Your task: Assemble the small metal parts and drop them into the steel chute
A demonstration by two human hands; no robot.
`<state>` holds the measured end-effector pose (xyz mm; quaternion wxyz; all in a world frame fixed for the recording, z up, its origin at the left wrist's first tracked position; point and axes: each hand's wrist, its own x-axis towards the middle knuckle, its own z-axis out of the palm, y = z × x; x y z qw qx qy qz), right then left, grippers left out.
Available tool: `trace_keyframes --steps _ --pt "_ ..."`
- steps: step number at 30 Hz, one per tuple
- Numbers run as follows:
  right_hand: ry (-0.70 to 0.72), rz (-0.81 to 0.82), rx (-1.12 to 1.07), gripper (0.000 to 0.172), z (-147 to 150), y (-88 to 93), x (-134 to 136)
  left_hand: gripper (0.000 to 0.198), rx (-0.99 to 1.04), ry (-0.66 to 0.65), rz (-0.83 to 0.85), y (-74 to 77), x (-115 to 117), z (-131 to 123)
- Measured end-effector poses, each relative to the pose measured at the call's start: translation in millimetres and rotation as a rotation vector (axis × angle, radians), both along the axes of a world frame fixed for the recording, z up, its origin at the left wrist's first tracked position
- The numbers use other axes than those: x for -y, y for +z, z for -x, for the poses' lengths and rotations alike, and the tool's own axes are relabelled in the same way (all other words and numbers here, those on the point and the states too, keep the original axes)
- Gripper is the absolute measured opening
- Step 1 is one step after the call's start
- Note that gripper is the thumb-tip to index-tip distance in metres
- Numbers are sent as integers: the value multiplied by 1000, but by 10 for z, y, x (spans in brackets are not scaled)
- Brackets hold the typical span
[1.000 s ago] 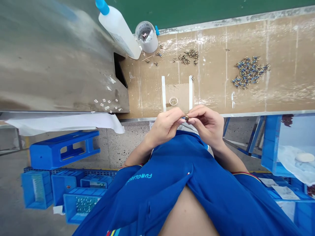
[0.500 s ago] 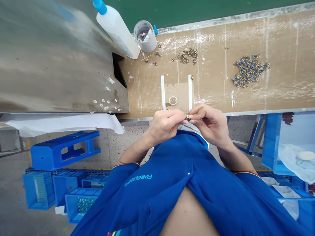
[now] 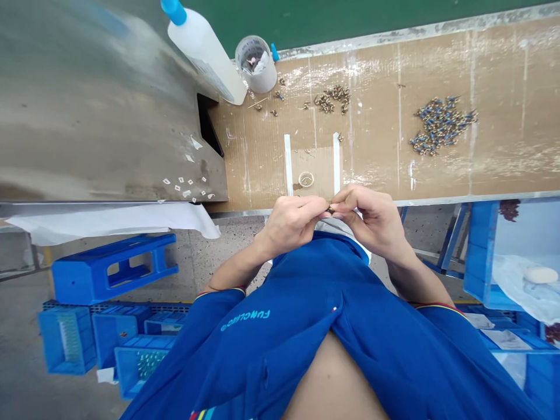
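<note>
Your L hand (image 3: pixel 291 224) & R hand (image 3: pixel 371 221) pinch a small brass fitting (image 3: pixel 331 209) btwn pressed fingertips (image 3: pixel 338 213), just off the worktop (image 3: pixel 376 157) edge; hands approx. same spot as 1 s ago, fitting pile (image 3: pixel 441 125) well to R.

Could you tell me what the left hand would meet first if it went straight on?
Probably the small brass part between the left hand and the right hand, pinched by both.
</note>
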<state>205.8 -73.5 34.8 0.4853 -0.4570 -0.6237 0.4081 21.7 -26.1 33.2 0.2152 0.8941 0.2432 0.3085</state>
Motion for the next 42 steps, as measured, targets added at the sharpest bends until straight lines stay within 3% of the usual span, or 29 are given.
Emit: trace_keyframes --steps 7,11,21,32,42 --pt "-84 171 -137 25 9 -66 -39 39 -24 -37 186 0 -107 15" --pt "-152 276 -214 30 34 -95 -13 29 -12 -34 274 -5 -114 51" --pt "-74 399 -290 37 72 -58 -32 19 -18 9 141 -70 -90 97" --pt "-95 427 -252 40 77 -81 -55 34 -162 78 -85 -142 -145 79" --pt "-98 357 -265 35 73 -90 -43 38 -133 14 62 -144 -118 64"
